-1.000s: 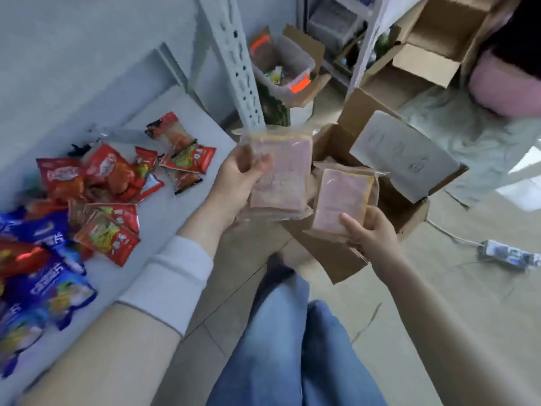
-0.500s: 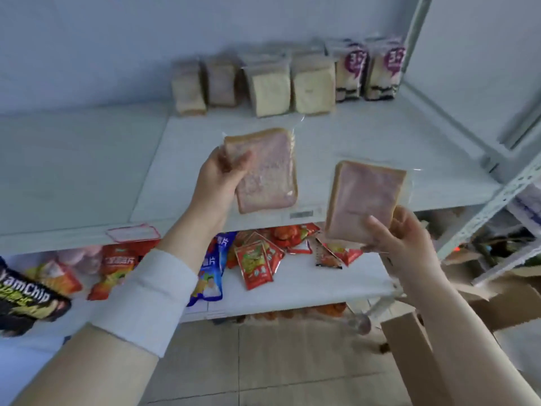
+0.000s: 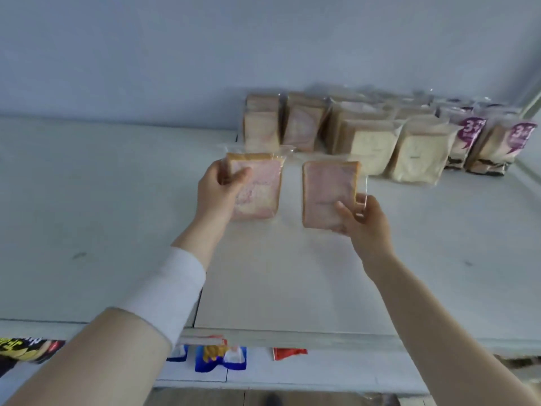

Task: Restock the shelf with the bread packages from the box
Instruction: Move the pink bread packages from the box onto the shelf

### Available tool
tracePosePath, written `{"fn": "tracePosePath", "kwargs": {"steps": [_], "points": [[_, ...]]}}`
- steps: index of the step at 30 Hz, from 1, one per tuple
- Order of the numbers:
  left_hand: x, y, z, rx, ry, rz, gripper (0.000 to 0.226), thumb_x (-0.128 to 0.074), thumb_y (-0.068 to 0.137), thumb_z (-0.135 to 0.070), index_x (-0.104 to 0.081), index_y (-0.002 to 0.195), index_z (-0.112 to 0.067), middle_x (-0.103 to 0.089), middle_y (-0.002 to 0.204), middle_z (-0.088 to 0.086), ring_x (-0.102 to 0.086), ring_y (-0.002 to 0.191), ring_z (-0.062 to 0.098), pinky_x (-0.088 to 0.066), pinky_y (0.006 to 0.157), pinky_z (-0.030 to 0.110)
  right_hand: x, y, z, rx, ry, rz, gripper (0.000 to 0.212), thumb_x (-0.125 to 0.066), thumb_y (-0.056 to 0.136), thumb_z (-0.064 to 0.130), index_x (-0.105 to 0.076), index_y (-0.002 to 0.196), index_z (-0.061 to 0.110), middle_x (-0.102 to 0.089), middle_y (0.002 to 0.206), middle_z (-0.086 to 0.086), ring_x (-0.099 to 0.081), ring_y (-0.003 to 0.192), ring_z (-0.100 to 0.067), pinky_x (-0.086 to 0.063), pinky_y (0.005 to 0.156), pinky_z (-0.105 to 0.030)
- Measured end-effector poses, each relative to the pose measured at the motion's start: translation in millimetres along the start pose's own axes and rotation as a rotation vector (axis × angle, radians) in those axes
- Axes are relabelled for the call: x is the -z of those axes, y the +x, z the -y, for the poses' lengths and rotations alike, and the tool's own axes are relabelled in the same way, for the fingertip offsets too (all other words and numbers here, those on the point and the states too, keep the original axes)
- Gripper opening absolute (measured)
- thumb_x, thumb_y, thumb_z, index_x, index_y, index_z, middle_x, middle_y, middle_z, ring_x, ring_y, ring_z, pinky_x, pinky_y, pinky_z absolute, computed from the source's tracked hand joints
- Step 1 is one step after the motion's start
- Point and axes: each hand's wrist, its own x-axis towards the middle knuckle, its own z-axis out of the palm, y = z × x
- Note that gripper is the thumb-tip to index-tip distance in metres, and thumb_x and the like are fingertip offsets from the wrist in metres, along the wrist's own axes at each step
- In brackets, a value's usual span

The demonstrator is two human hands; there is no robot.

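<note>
Bread package (image 3: 257, 189), clear wrap, pinkish slice, upright just left of frame centre over the shelf (image 3: 117, 215). The left hand (image 3: 218, 191) grips its 9 o'clock edge, thumb on the front face and fingers curled behind. Second bread package (image 3: 328, 191) stands just beside it at 3 o'clock, the two not touching. The right hand (image 3: 363, 221) pinches its 5 o'clock corner, thumb in front. Cannot tell whether either pack touches the shelf board. Stocked bread row (image 3: 366, 142) stands at 1 o'clock against the back wall. Purple-labelled packs (image 3: 497, 145) close the row at 2 o'clock. Snack packets (image 3: 219, 358) lie on the lower shelf at 6 o'clock.
</note>
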Motion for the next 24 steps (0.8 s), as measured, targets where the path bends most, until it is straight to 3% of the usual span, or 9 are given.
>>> {"fn": "tracePosePath", "kwargs": {"steps": [4, 6, 8, 12, 14, 16, 18, 20, 24], "points": [[-29.3, 63.1, 11.1, 0.026, -0.085, -0.093, 0.036, -0.069, 0.080, -0.013, -0.050, 0.111, -0.012, -0.059, 0.083, -0.009, -0.059, 0.073, 0.004, -0.053, 0.062, 0.017, -39.6, 73.9, -2.6, 0.040, -0.032, -0.037, 0.018, -0.062, 0.086, 0.025, -0.045, 0.087, 0.020, -0.053, 0.077, 0.005, -0.057, 0.059, -0.009, -0.049, 0.066, -0.033], [-45.0, 88.4, 18.0, 0.041, -0.094, -0.111, 0.039, -0.068, 0.081, -0.013, -0.046, 0.114, -0.011, -0.058, 0.082, -0.010, -0.056, 0.070, 0.000, -0.051, 0.058, 0.016, -58.1, 104.2, -7.4, 0.044, -0.061, -0.041, 0.024, -0.062, 0.086, 0.028, -0.044, 0.094, 0.015, -0.050, 0.077, 0.004, -0.054, 0.075, -0.018, -0.047, 0.073, -0.037], [-55.9, 110.4, 24.7, 0.045, -0.078, -0.134, 0.040, -0.067, 0.083, -0.013, -0.045, 0.117, -0.009, -0.058, 0.081, -0.006, -0.056, 0.066, 0.004, -0.049, 0.054, 0.017, -75.5, 127.5, -10.9, 0.068, -0.071, -0.073, 0.029, -0.062, 0.086, 0.028, -0.046, 0.104, 0.012, -0.049, 0.078, 0.006, -0.051, 0.080, -0.018, -0.045, 0.075, -0.032], [-67.4, 142.2, 39.4, -0.003, -0.011, -0.178, 0.041, -0.064, 0.085, -0.015, -0.046, 0.120, -0.006, -0.062, 0.100, 0.017, -0.059, 0.087, 0.025, -0.049, 0.076, 0.034, -96.4, 160.8, -14.6, 0.094, -0.039, -0.177, 0.049, -0.067, 0.083, 0.022, -0.040, 0.122, 0.009, -0.052, 0.095, 0.005, -0.050, 0.087, -0.013, -0.037, 0.068, -0.009], [-70.1, 150.1, 45.7, -0.025, 0.009, -0.167, 0.042, -0.063, 0.085, -0.016, -0.047, 0.123, -0.008, -0.062, 0.101, 0.010, -0.058, 0.086, 0.017, -0.047, 0.080, 0.027, -100.5, 171.0, -16.8, 0.087, -0.075, -0.205, 0.053, -0.068, 0.082, 0.022, -0.039, 0.123, 0.006, -0.048, 0.104, -0.001, -0.048, 0.092, -0.016, -0.033, 0.070, -0.010], [-73.1, 154.4, 49.9, -0.046, 0.023, -0.171, 0.043, -0.063, 0.086, -0.017, -0.047, 0.124, -0.008, -0.058, 0.092, -0.004, -0.055, 0.078, 0.003, -0.043, 0.073, 0.008, -102.5, 177.1, -19.6, 0.090, -0.172, -0.227, 0.053, -0.069, 0.081, 0.025, -0.042, 0.122, 0.005, -0.050, 0.108, -0.004, -0.049, 0.096, -0.018, -0.032, 0.073, -0.013], [-77.5, 155.1, 51.0, -0.059, 0.030, -0.195, 0.043, -0.063, 0.086, -0.017, -0.046, 0.125, -0.007, -0.056, 0.093, -0.006, -0.054, 0.080, 0.003, -0.039, 0.068, 0.000, -104.3, 179.7, -20.1, 0.112, -0.257, -0.279, 0.053, -0.069, 0.081, 0.024, -0.045, 0.123, 0.002, -0.051, 0.120, -0.012, -0.050, 0.107, -0.024, -0.036, 0.088, -0.021], [-82.3, 155.4, 50.8, -0.065, 0.032, -0.193, 0.045, -0.062, 0.087, -0.017, -0.045, 0.127, -0.006, -0.057, 0.104, 0.001, -0.055, 0.089, 0.010, -0.040, 0.072, 0.000, -109.2, 179.2, -18.5, 0.126, -0.317, -0.317, 0.058, -0.067, 0.082, 0.021, -0.042, 0.129, -0.001, -0.045, 0.129, -0.019, -0.045, 0.120, -0.031, -0.033, 0.103, -0.032], [-87.4, 154.5, 49.5, -0.083, 0.067, -0.166, 0.054, -0.061, 0.087, -0.017, -0.035, 0.133, -0.005, -0.051, 0.126, 0.014, -0.052, 0.106, 0.016, -0.042, 0.089, 0.012, -125.1, 174.9, -19.1, 0.143, -0.384, -0.343, 0.071, -0.057, 0.086, 0.008, -0.017, 0.145, 0.008, -0.028, 0.146, -0.016, -0.025, 0.136, -0.030, -0.012, 0.110, -0.026]]}}
